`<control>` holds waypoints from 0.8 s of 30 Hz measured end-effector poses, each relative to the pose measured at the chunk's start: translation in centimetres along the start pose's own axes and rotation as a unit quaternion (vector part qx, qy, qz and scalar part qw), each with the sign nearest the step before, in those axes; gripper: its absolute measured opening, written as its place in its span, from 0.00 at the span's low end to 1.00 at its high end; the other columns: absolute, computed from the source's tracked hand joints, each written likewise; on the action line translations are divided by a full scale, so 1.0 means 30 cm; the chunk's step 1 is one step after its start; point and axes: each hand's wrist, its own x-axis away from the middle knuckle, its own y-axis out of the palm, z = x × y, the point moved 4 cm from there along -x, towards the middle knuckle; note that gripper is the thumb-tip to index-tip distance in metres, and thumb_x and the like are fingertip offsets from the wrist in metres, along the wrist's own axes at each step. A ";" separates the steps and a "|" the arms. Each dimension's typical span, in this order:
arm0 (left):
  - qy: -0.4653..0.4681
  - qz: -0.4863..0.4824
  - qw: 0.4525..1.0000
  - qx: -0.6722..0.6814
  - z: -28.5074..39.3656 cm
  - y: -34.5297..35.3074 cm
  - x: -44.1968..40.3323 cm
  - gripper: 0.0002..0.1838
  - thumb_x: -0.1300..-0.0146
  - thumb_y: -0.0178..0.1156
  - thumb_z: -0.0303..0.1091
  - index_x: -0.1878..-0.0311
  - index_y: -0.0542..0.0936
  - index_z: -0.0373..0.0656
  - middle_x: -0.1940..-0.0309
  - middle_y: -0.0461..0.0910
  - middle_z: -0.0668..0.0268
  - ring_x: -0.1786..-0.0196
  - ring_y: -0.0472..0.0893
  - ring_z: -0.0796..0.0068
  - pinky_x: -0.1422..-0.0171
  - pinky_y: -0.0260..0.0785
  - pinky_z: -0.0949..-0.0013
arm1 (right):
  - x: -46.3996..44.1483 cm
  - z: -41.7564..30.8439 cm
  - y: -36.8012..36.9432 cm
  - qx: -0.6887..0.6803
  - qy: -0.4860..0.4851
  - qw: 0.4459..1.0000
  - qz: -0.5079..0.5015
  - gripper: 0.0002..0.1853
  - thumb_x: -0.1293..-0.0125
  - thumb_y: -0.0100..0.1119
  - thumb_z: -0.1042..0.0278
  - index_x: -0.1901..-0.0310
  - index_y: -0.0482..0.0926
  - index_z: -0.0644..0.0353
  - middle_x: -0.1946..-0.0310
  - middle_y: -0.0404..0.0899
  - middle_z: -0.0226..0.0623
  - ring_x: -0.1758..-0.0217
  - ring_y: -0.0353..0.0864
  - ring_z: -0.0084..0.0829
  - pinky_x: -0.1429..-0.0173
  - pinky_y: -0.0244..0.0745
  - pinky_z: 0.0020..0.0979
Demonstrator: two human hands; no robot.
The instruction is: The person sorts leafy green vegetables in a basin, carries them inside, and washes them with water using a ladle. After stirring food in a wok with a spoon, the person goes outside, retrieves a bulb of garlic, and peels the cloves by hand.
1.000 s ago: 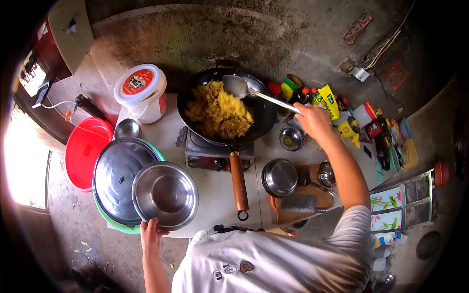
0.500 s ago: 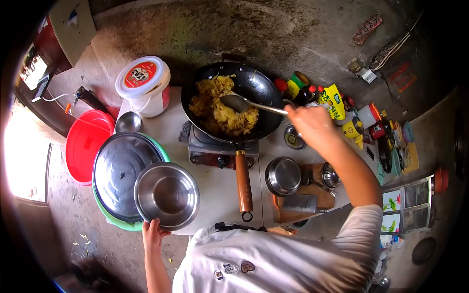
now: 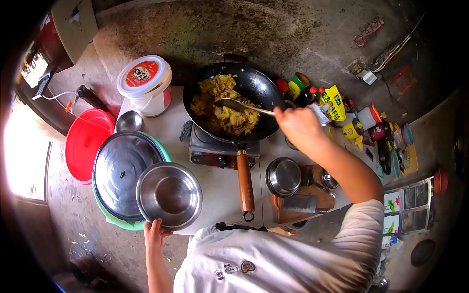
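My right hand [image 3: 299, 124] is closed round the handle of a metal ladle [image 3: 229, 104], whose bowl lies in the yellow food [image 3: 220, 89]. The food fills the left part of a black wok [image 3: 263, 88], which sits on a small gas stove [image 3: 220, 149], its wooden handle [image 3: 245, 183] toward me. My left hand [image 3: 156, 233] grips the lower rim of an empty steel bowl [image 3: 172, 195]. That bowl is held beside and partly over a dark round lid [image 3: 122, 171] on a green basin [image 3: 129, 225].
A white lidded bucket [image 3: 155, 100] stands left of the wok, with a red basin [image 3: 85, 146] farther left. On the right are a steel pot [image 3: 284, 177], a cleaver [image 3: 299, 203] on a board, a yellow packet [image 3: 333, 103] and several bottles. The wall rises behind.
The ladle has moved left and down within the wok, and the food has been pushed about. My right hand has shifted left and lower. My left hand still holds the bowl.
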 end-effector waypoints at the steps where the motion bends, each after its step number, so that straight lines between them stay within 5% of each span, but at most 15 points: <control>1: -0.004 -0.004 1.000 -0.002 0.001 0.006 -0.001 0.12 0.44 0.48 0.29 0.58 0.65 0.36 0.73 0.75 0.60 0.80 0.78 0.69 0.81 0.74 0.71 | -0.021 -0.021 0.065 -0.031 0.012 0.999 0.026 0.16 0.50 0.50 0.73 0.57 0.74 0.57 0.83 0.73 0.32 0.80 0.76 0.28 0.78 0.70 0.26; 9: 0.010 -0.003 1.000 -0.009 0.028 0.036 0.026 0.11 0.45 0.48 0.29 0.60 0.67 0.36 0.75 0.76 0.61 0.79 0.78 0.70 0.81 0.73 0.72 | 0.076 0.081 -0.074 -0.080 0.054 0.995 -0.001 0.16 0.49 0.48 0.73 0.56 0.73 0.57 0.82 0.74 0.33 0.79 0.77 0.30 0.76 0.70 0.29; 14: 0.013 0.017 1.000 0.007 0.014 0.014 0.018 0.10 0.45 0.48 0.29 0.60 0.67 0.36 0.75 0.76 0.61 0.80 0.78 0.70 0.81 0.73 0.73 | 0.157 0.064 -0.142 -0.064 -0.024 0.996 -0.049 0.10 0.45 0.49 0.70 0.62 0.76 0.59 0.87 0.73 0.32 0.82 0.76 0.30 0.80 0.68 0.30; 18: 0.013 0.002 1.000 0.003 0.030 0.026 0.020 0.10 0.44 0.48 0.29 0.60 0.67 0.36 0.75 0.77 0.60 0.80 0.78 0.70 0.81 0.74 0.72 | 0.141 0.164 -0.155 -0.044 0.051 0.997 -0.046 0.09 0.46 0.48 0.71 0.64 0.76 0.59 0.87 0.74 0.32 0.80 0.78 0.30 0.79 0.67 0.30; 24: 0.014 -0.007 1.000 0.004 0.046 0.055 0.016 0.09 0.44 0.48 0.28 0.60 0.67 0.36 0.76 0.76 0.61 0.80 0.78 0.70 0.81 0.74 0.72 | 0.010 0.088 0.109 -0.050 0.078 0.993 -0.071 0.12 0.43 0.45 0.71 0.59 0.74 0.59 0.85 0.75 0.35 0.81 0.77 0.34 0.80 0.69 0.33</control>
